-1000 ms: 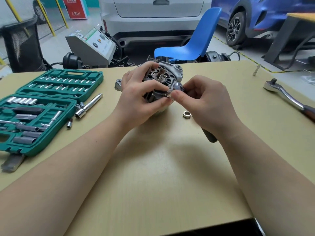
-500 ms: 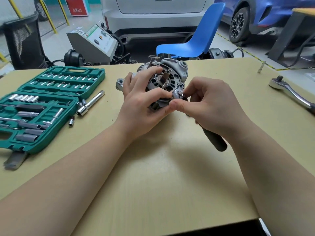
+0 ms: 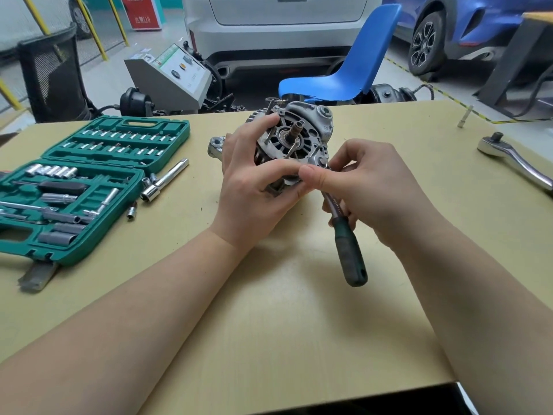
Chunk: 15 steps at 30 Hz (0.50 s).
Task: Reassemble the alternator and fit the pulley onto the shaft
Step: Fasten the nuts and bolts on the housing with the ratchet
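The grey alternator (image 3: 302, 136) is tilted up off the table, its bare shaft (image 3: 294, 131) pointing toward me. My left hand (image 3: 257, 187) grips its left and lower side, thumb across the front. My right hand (image 3: 368, 187) holds a screwdriver with a dark green handle (image 3: 351, 250) against the palm, while thumb and forefinger pinch at a bolt on the housing's lower right ear (image 3: 323, 161). Loose through-bolts stick out of the front face. No pulley is visible.
An open green socket set (image 3: 89, 181) lies at the left, with an extension bar (image 3: 166, 181) and small sockets beside it. A chrome ratchet (image 3: 514, 161) rests at the right edge. A metal bracket (image 3: 216, 146) sits behind my left hand. A blue chair (image 3: 353, 67) stands beyond the table.
Both hands lifted and tilted the alternator toward me, so its face and shaft now show more fully. The screwdriver handle swung down into clearer view. The small nut on the table is now hidden.
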Each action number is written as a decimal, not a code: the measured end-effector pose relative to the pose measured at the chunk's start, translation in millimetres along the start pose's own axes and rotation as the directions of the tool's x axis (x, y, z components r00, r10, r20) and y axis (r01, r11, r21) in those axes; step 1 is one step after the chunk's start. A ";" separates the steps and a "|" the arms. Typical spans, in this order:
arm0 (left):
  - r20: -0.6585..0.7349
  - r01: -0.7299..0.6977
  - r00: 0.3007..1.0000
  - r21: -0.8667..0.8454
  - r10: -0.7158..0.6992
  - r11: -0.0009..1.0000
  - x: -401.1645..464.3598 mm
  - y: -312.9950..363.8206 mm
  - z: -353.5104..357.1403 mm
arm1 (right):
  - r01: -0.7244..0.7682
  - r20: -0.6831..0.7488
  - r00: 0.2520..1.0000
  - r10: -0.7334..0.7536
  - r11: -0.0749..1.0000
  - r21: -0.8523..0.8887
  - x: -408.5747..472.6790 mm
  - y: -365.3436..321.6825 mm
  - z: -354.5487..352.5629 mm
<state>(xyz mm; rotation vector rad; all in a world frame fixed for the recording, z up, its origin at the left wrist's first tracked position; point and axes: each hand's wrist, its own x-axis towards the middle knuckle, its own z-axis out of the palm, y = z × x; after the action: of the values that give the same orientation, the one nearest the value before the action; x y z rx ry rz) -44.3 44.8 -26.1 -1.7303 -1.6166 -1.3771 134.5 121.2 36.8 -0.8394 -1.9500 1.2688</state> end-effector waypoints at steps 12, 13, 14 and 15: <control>0.017 0.097 0.995 0.032 -0.098 0.995 0.9 15.2 0.4 | -0.071 0.037 0.997 0.066 0.987 0.141 4.2 5.2 -0.6; 0.027 0.104 0.994 0.042 -0.105 0.994 1.4 15.9 -0.7 | -0.062 0.040 0.998 0.057 0.990 0.128 3.8 5.0 -1.0; 0.031 0.108 0.993 0.050 -0.110 0.993 2.2 16.4 -1.7 | -0.043 0.042 0.998 0.039 0.994 0.104 3.8 5.0 -1.6; 0.033 0.109 0.993 0.055 -0.111 0.992 2.5 16.7 -1.8 | -0.020 0.043 0.999 0.017 0.997 0.074 4.1 5.0 -2.4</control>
<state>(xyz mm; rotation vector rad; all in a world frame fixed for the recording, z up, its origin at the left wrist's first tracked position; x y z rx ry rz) -30.1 40.5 -17.9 -1.6669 -1.7764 -1.3468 134.8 127.3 33.6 -0.8009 -1.9189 1.3714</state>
